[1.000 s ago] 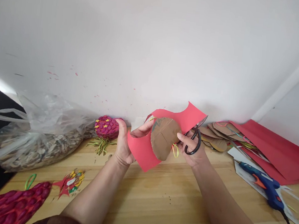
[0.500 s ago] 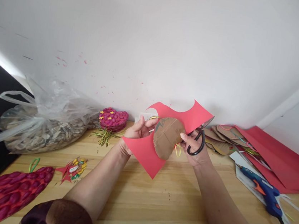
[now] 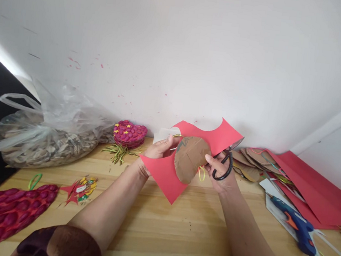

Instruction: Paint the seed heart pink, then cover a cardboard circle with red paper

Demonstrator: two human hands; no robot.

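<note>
My left hand pinches a sheet of red paper with curved cut-outs, held above the wooden table. A brown cardboard disc with a yellow-green loop lies against the paper's front. My right hand has its fingers through the black handles of the scissors and its thumb presses on the disc's right edge. The scissor blades reach up behind the paper's top right corner.
A clear plastic bag of dried husks lies at the left. Red-purple scaled ornaments sit at the back and front left. A blue glue gun, stacked cardboard shapes and red paper sheets lie at the right.
My left hand shifted from gripping the paper's left edge to pinching it nearer the disc's top. The paper and disc turned slightly; the view moved a little.
</note>
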